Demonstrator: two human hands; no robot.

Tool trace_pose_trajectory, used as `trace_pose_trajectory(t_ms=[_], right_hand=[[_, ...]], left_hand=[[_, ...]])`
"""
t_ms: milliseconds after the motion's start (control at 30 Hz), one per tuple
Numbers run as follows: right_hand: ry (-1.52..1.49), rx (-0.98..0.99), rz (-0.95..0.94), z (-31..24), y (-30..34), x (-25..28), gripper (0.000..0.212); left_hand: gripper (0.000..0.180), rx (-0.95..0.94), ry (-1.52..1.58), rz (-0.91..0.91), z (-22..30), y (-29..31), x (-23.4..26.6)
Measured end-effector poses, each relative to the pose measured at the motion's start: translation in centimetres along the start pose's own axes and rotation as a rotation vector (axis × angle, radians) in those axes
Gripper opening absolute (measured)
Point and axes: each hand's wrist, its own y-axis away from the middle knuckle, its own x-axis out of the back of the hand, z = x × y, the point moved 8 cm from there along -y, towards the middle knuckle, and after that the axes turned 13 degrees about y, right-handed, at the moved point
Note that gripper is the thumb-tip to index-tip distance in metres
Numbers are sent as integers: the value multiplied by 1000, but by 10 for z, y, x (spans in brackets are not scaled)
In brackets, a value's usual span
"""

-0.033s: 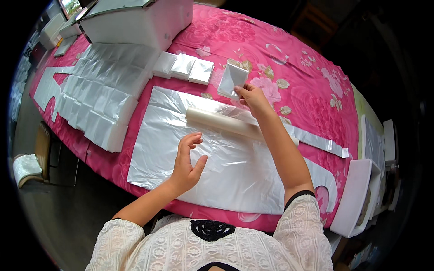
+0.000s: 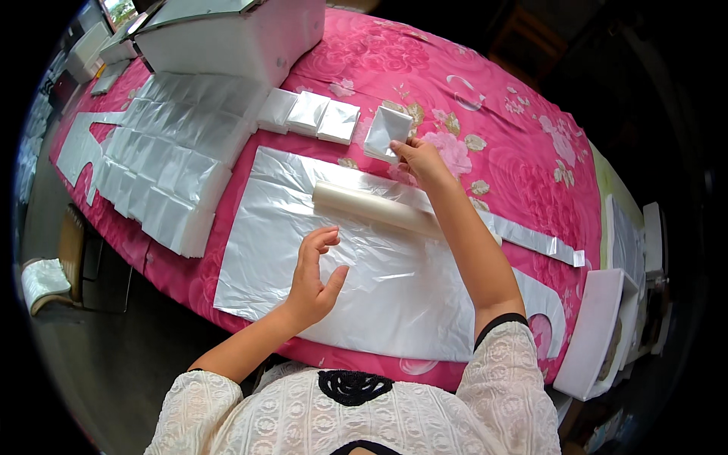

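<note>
My right hand (image 2: pixel 422 161) pinches the near right corner of a small folded plastic bag (image 2: pixel 387 129), silvery white and nearly square, at the far side of the work area. Below it a large white plastic bag (image 2: pixel 258 235) lies flat and slightly creased, its cut-out handle end toward the right. A cream-coloured roller (image 2: pixel 371 206) rests across this flat bag, partly covered by my right forearm. Over the bag, short of the roller, my left hand (image 2: pixel 312 280) is held with fingers apart and nothing in it.
Three small stacks of folded bags (image 2: pixel 307 112) stand left of the pinched one. Overlapping rows of folded bags (image 2: pixel 163 163) fill the table's left. Behind them sits a large white box (image 2: pixel 235 42). A pink flowered cloth (image 2: pixel 523 144) covers the table; a white foam box (image 2: pixel 595 330) stands at right.
My right hand and the folded bag have shifted very slightly to the left. My left hand stays practically where it was.
</note>
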Motion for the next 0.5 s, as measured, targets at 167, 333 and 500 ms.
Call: trace_pose_trajectory(t_ms=[167,333,500], right_hand=[[234,-11,49,5,-39,-11,42],[877,276,322,-14,-15,-10,96],[926,253,459,-25,-6,-26,101]], left_hand=[[49,21,-61,4,-5,6,16],[52,11,-90,-13,-11,10,24],[53,-40,-126,-25,-11,14,22]])
